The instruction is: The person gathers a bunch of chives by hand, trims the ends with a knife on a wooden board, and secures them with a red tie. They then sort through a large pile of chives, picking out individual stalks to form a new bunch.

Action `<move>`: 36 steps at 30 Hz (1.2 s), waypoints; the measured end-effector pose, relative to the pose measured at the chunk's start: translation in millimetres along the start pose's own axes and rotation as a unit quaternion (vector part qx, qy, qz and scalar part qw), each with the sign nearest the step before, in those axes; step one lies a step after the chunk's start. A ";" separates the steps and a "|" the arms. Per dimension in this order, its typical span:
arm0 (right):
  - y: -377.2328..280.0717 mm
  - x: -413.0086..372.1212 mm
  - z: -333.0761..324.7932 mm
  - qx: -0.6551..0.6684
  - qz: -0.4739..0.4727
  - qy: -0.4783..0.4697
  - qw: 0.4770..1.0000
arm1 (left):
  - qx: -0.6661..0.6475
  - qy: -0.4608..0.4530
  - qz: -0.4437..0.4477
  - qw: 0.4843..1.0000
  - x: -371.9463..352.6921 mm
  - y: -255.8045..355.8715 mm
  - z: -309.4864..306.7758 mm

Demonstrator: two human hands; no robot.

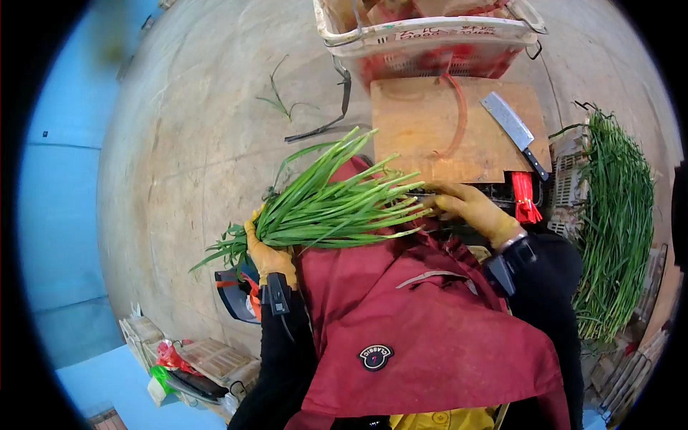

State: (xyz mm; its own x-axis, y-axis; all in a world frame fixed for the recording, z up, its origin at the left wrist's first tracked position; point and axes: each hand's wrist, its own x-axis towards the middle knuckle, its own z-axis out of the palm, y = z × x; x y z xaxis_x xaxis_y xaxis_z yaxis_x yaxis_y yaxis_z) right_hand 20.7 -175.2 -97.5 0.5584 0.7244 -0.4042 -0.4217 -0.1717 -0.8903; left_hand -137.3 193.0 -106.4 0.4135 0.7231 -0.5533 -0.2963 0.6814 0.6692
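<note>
1. Closed tight, the yellow-gloved left hand (269, 254), around the lower end of a bunch of long green chive leaves (337, 208), fanned up and rightward from that grip.
2. Curled over the leaf tips at the far end from the grip, the yellow-gloved right hand (469, 208); cannot tell whether clamped on them or only touching.
3. Beyond the tips: rectangular wooden chopping board (423, 136), with a steel cleaver (510, 127) lying flat on it.
4. Well right of the grip: heap of loose green chives (616, 222).

At frame centre we grip a bunch of green chives (330, 208): our left hand (269, 254) clasps its base, our right hand (469, 208) touches its tips. Above lie a wooden cutting board (423, 136) and a cleaver (512, 132).
</note>
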 end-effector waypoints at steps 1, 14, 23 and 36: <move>-7.8 12.3 12.1 0.067 0.020 -0.012 0.997 | 0.004 -0.008 0.001 1.000 -2.6 -0.1 3.1; 22.4 -5.6 -5.1 0.155 0.038 -0.006 0.987 | -0.032 -0.210 0.030 0.977 6.7 3.2 -2.6; 4.7 -0.8 -0.6 -0.020 -0.043 0.039 0.998 | -0.037 -0.196 0.010 0.980 8.5 1.9 1.5; 29.3 -5.8 -34.8 -0.187 0.034 0.127 0.973 | -0.033 -0.215 0.021 0.976 8.0 3.8 1.2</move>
State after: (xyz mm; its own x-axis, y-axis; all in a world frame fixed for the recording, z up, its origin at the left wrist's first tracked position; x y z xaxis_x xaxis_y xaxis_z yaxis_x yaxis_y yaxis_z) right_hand 29.9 -207.7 -128.5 0.7173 0.5216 -0.4619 -0.2016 -0.4792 -0.8543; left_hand -134.1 201.3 -107.7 0.7182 0.6462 -0.2581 -0.3701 0.6688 0.6447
